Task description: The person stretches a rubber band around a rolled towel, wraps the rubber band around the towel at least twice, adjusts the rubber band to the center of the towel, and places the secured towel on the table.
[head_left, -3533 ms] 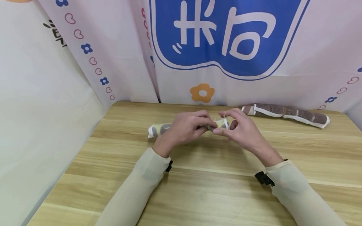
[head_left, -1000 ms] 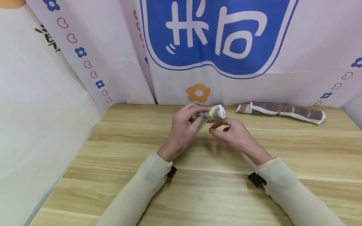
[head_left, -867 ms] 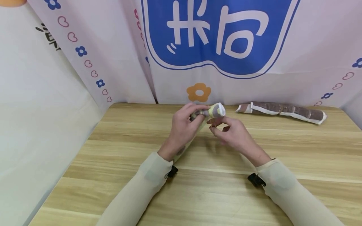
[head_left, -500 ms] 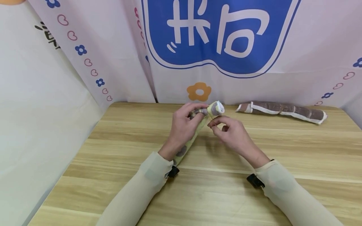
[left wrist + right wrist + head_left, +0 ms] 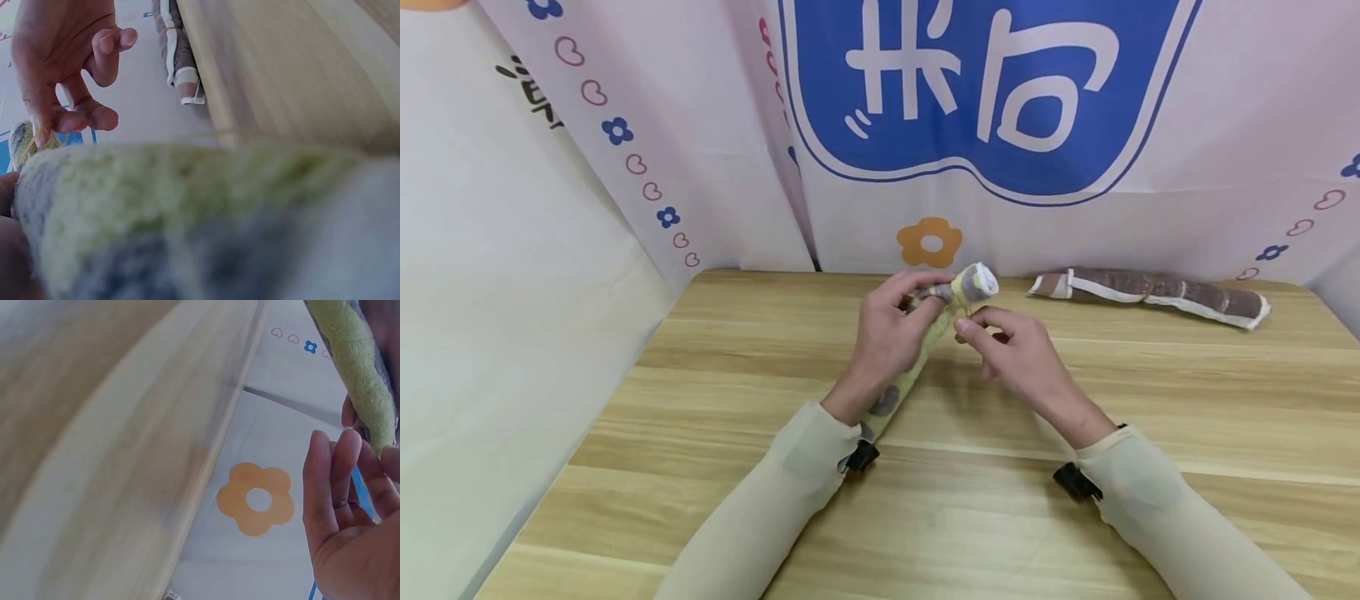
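Observation:
A rolled towel (image 5: 932, 337), yellow-green with grey spots and a white end, slants from near the left wrist up to the right. My left hand (image 5: 891, 329) grips it close to its far end, fingers over the top and thumb on the near side. A thin yellowish rubber band (image 5: 962, 310) hangs from the roll just below that end. My right hand (image 5: 1018, 350) pinches the band between thumb and forefinger. Large and blurred, the same towel (image 5: 156, 212) fills the lower left wrist view. In the right wrist view, the right hand (image 5: 350, 537) has its other fingers loosely bent.
A brown rolled towel (image 5: 1157, 293) with white edging and a band around its middle lies at the back right of the wooden table (image 5: 970, 517). Behind the table hangs a printed cloth (image 5: 850, 225).
The towel lay crosswise earlier; now it slants, its far end raised in my left hand. The band was stretched between my right fingers and is now pinched, with the forefinger and thumb closer together.

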`<state>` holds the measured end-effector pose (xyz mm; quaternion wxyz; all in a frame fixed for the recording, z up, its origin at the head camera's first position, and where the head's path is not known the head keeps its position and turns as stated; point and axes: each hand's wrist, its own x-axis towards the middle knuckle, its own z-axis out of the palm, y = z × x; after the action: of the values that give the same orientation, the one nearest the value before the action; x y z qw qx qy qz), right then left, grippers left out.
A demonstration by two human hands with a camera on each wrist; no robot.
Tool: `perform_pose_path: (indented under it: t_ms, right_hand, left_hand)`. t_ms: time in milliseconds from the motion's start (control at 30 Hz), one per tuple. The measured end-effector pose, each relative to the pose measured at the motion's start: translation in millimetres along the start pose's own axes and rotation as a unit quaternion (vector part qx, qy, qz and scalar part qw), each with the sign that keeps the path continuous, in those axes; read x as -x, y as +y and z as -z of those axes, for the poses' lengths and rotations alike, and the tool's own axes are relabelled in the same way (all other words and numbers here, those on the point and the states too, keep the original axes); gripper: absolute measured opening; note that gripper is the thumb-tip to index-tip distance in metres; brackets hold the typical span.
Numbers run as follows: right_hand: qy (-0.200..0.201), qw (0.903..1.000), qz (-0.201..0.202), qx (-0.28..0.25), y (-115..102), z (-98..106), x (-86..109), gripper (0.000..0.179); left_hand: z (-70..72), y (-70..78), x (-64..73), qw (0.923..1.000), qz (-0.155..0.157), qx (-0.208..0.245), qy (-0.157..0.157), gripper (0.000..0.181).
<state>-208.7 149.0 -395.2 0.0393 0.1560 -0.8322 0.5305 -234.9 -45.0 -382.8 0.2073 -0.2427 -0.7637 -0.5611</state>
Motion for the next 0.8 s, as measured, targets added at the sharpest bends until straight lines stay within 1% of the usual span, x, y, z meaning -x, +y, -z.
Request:
perform_pose_path:
  t_ms: [67,100,167,233,300,333,400,467,533,600,667,733,800]
  right_hand:
    - [-0.004,0.9998,0.021,0.0,-0.4,-2.0,0.5,0.026]
    - [-0.004,0.9992,0.037,0.011,-0.7,-3.2,0.8,0.024]
    - [-0.003,0.9957,0.082,0.043,-0.3,-5.8,1.2,0.018]
    - [0.002,0.9882,0.133,0.076,0.2,-8.0,1.2,0.01]
    - [0.008,0.9776,0.181,0.106,0.5,-9.5,1.1,0.006]
    - [0.009,0.9729,0.2,0.116,1.0,-9.9,1.2,0.006]
    - [0.009,0.9669,0.222,0.125,1.0,-10.1,1.6,0.007]
    - [0.017,0.9622,0.239,0.129,1.5,-10.6,2.0,0.007]
    - [0.033,0.9561,0.26,0.132,2.2,-10.9,2.0,0.007]
    - [0.055,0.9473,0.287,0.132,2.9,-11.2,1.7,0.006]
    - [0.074,0.9364,0.318,0.128,3.4,-11.1,1.2,0.006]
    - [0.081,0.9274,0.344,0.122,3.2,-10.5,1.0,0.006]
    - [0.074,0.9236,0.363,0.1,2.8,-9.2,0.9,0.008]
  left_hand:
    - [1.2,0.1,-0.3,0.9996,0.023,0.012,0.008,0.023]
    - [1.8,0.1,-0.5,0.9992,0.034,0.017,0.013,0.023]
    - [3.2,0.2,-1.1,0.998,0.054,0.027,0.02,0.023]
    - [4.6,0.0,-1.8,0.9968,0.068,0.031,0.026,0.023]
    - [6.1,0.1,-2.2,0.9957,0.08,0.037,0.028,0.023]
    - [6.4,-0.1,-2.5,0.9951,0.085,0.04,0.029,0.023]
    - [7.0,-0.2,-2.9,0.9939,0.095,0.048,0.029,0.024]
    - [7.5,-0.5,-3.0,0.9932,0.099,0.052,0.031,0.025]
    - [8.1,-1.0,-3.3,0.9931,0.099,0.054,0.034,0.027]
    - [8.8,-1.8,-3.6,0.9924,0.104,0.053,0.041,0.027]
    - [9.8,-2.8,-4.1,0.9912,0.112,0.051,0.049,0.027]
    - [10.4,-3.8,-4.8,0.9894,0.123,0.053,0.056,0.027]
    - [10.8,-4.4,-5.2,0.9885,0.128,0.054,0.059,0.026]
